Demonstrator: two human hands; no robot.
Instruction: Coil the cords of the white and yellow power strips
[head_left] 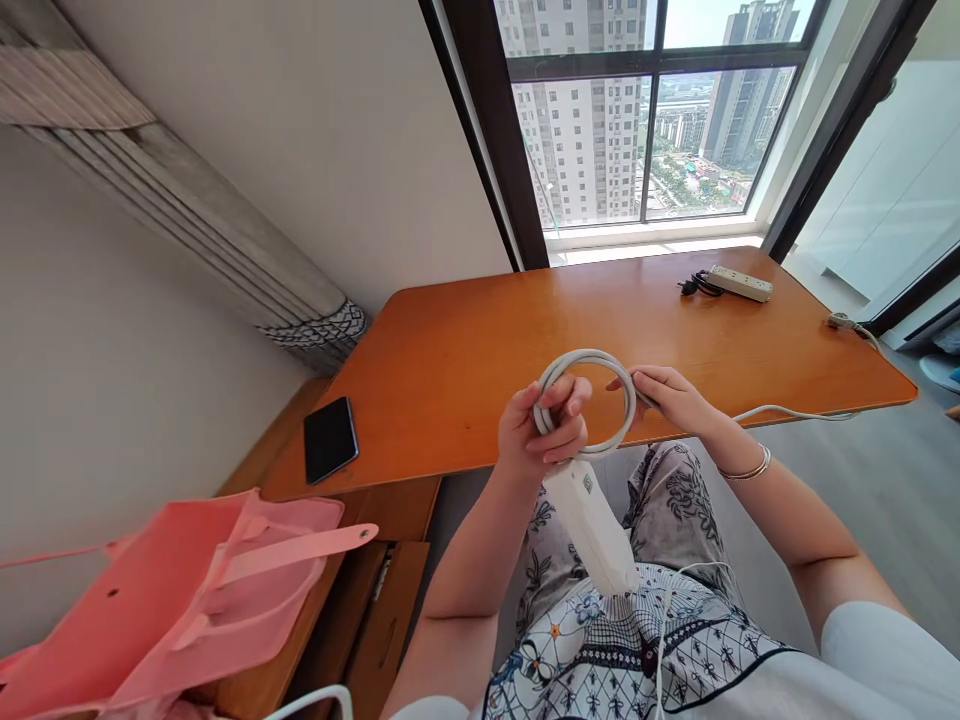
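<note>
Loops of a pale grey cable [590, 357] hang in a coil from my left hand [546, 425], whose fingers are wrapped round them. Just below that hand a white power strip [591, 525] hangs slanted above my lap. My right hand [673, 397] pinches the cable at the coil's right side, over the table's front edge. From behind my right wrist a length of pale cable [795, 411] runs along that edge to the right. At the table's right corner lies a plug [840, 321] with pale cable at it.
The orange-brown wooden table [465, 340] stands below a window [652, 130]. A second power strip [740, 283] with a black plug and cord lies at the back right. A black phone or tablet [330, 440] lies at left, above an open pink bag [180, 590]. A tied curtain [225, 230] hangs at left.
</note>
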